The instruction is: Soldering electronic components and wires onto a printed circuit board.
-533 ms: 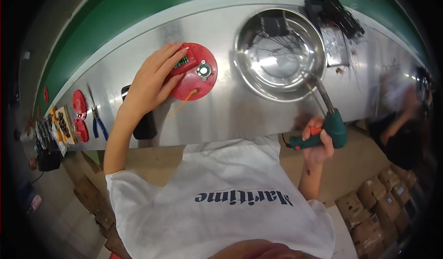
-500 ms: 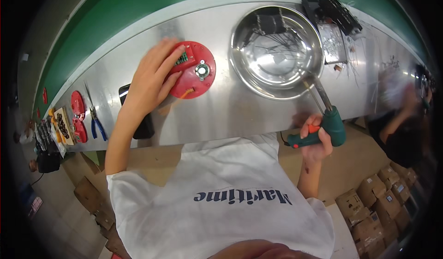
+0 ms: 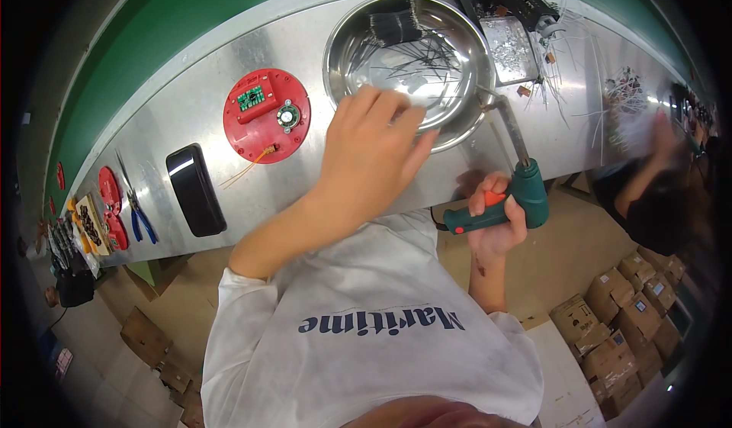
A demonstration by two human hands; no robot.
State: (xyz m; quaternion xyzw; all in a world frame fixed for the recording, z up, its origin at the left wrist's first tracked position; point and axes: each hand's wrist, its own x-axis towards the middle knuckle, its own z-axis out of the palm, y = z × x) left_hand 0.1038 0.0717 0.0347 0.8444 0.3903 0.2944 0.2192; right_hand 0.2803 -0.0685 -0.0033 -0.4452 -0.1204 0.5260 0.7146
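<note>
loosely curled, left hand (image 3: pixel 372 144) over near side of metal bowl (image 3: pixel 341 58)

My right hand (image 3: pixel 494 218) wraps the green handle of a soldering gun (image 3: pixel 531 191), a finger by its orange trigger; its metal shaft points away from my grip towards the right side of a steel bowl (image 3: pixel 474 50). Thin dark wires (image 3: pixel 419 60) lie in that bowl. Left of my grip, my left hand (image 3: pixel 374 142), slightly blurred, hangs over the near rim, thumb apart from its fingers. Further left lie a red disc (image 3: pixel 263 129) and a black phone (image 3: pixel 197 191).
</note>
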